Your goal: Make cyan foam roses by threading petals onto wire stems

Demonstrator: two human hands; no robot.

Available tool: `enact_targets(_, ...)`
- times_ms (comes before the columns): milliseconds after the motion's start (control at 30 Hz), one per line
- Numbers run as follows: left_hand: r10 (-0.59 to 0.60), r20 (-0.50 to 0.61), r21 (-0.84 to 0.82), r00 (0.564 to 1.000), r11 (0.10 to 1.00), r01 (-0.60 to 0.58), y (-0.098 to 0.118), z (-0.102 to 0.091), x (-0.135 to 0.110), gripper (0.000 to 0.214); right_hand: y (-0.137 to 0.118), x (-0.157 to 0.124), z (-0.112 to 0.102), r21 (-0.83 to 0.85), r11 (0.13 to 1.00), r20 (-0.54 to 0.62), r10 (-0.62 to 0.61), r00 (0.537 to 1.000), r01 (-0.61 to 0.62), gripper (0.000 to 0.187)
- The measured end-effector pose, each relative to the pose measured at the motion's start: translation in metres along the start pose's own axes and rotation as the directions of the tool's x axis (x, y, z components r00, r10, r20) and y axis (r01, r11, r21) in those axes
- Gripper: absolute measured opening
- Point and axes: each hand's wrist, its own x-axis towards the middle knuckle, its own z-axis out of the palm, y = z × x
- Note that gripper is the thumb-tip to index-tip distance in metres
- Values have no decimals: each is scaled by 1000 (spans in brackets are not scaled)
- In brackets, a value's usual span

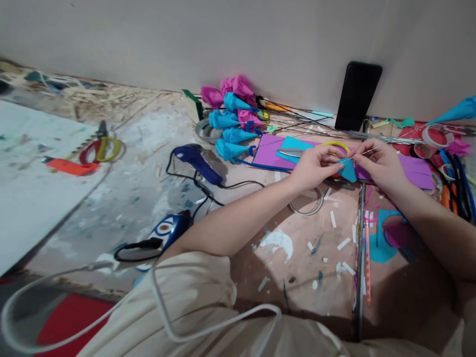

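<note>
My left hand (316, 166) and my right hand (377, 163) meet over the table, both pinched on a small blue paper piece (348, 171) with a thin wire (366, 151) running through it toward the upper right. Under the hands lie a purple sheet (267, 151), a blue sheet (292, 146) and scissors with yellow handles (332, 145). A bunch of finished pink and blue paper buds (232, 119) lies to the left of the hands, near the wall.
A black phone (357, 96) leans on the wall. A blue glue gun (195, 161) with a black cord lies left of centre; red-and-yellow scissors (100, 148) lie farther left. Tape rolls (437, 136), wires and paper scraps crowd the right side. A tape ring (307, 203) lies below my left wrist.
</note>
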Motion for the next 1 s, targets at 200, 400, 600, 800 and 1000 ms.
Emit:
enact_targets(200, 76, 36, 67, 996, 995, -78, 3, 3, -4, 38, 1, -3, 3, -22, 1000, 17, 23, 1000, -23, 33)
enact_targets(400, 114, 5, 140, 993, 984, -114, 3, 2, -1, 36, 3, -2, 1, -36, 999, 5, 27, 1000, -26, 33)
enact_targets(600, 70, -38, 49, 997, 996, -68, 1, 0, 3, 32, 1, -2, 2, -24, 999, 12, 34, 999, -34, 34)
enact_targets(800, -64, -12, -54, 998, 997, 63, 7, -6, 6, 38, -10, -5, 3, -45, 999, 21, 24, 1000, -23, 29)
enact_targets(1000, -155, 6, -115, 988, 981, 154, 14, -8, 4, 43, -14, -7, 3, -48, 998, 33, 36, 999, -34, 26)
